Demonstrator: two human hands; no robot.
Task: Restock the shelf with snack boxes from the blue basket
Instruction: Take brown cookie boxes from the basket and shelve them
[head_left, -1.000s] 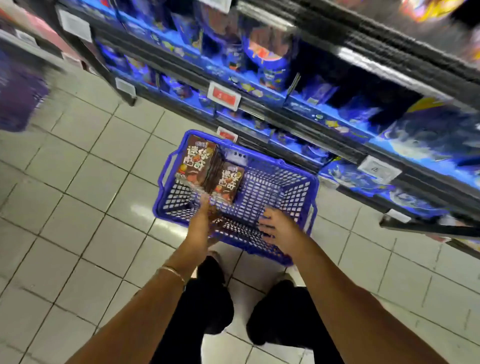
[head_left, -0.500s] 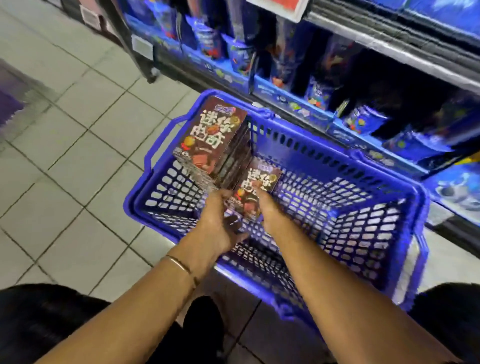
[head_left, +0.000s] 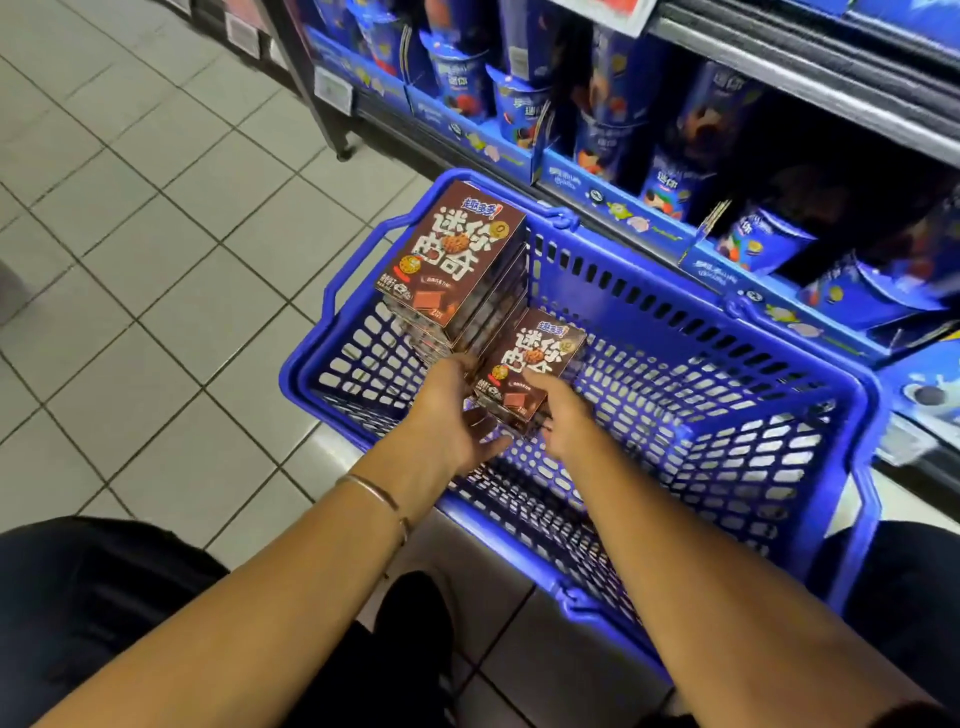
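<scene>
Brown cardboard snack boxes lie in two lots at the left end of the blue basket (head_left: 649, 291), which stands on the tiled floor (head_left: 156, 260) just in front of the shelf (head_left: 613, 200). We note a tall stack (head_left: 457, 260) in the far left corner and a low stack (head_left: 527, 366) against its near side. The low stack looks more than one box deep; we cannot give the count.

Both hands are on the low stack. The left hand (head_left: 457, 410) cups its left and under side, fingers curled beneath. The right hand (head_left: 563, 415) clamps its right edge, with one finger laid flat on the printed face. Neither hand holds anything else. The stack has not cleared the basket rim.

We judge the step in hand to be lifting this low stack out of the basket. The task is little advanced: nothing from this lot has reached the shelf.

Recommendations:
- Apply pressure squarely from both sides so the boxes do not shear apart; the glossy faces will likely slide on one another.
- Bear the weight on the left fingers underneath.
- Raise the stack straight up before turning toward the shelf, clear of the tall stack, which may topple if nudged.
- The nearest shelf bay carries blue tubs (head_left: 670, 176), and we cannot see which gap takes these boxes. Find it before the load goes over.
</scene>
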